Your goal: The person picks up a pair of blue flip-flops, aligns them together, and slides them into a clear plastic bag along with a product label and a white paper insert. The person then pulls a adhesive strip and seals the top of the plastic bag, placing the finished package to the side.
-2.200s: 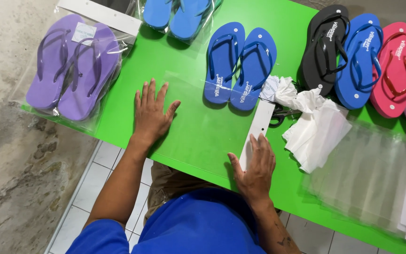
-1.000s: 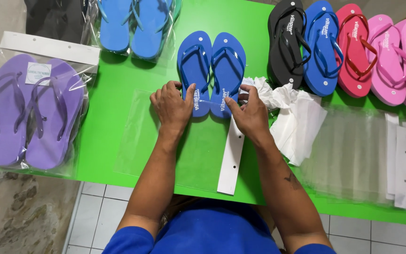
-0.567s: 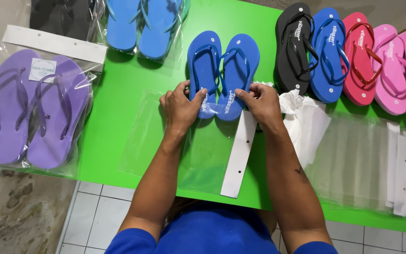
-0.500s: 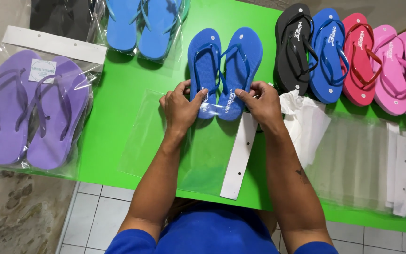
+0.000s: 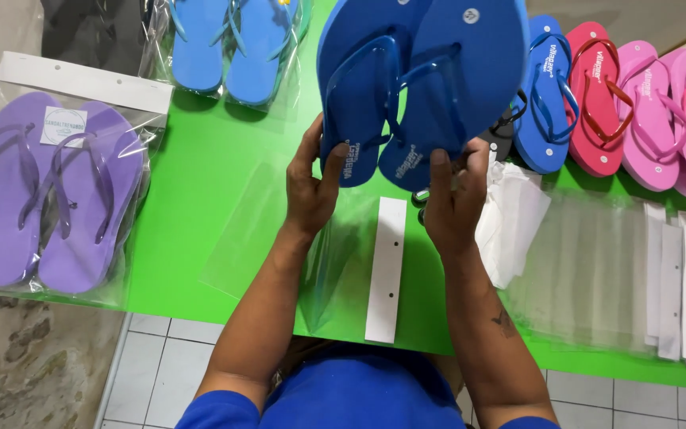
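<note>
- Holding a pair of dark blue flip-flops (image 5: 418, 83) raised above the green desk (image 5: 200, 183), the left hand (image 5: 311, 187) and right hand (image 5: 454, 199) each have their grip clamped on a heel.
- The pair's toes are cut off at the top edge.
- Below lie a clear bag (image 5: 279, 238) and a white card strip (image 5: 385, 270).
- The raised pair hides most of a black flip-flop (image 5: 504, 131).

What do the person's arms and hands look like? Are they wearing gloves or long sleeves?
No gloves and no long sleeves. Both the left hand and the right hand are bare, with no rings or watch showing. The bright blue short-sleeved shirt leaves the forearms uncovered. A small dark tattoo marks the right forearm.
</note>
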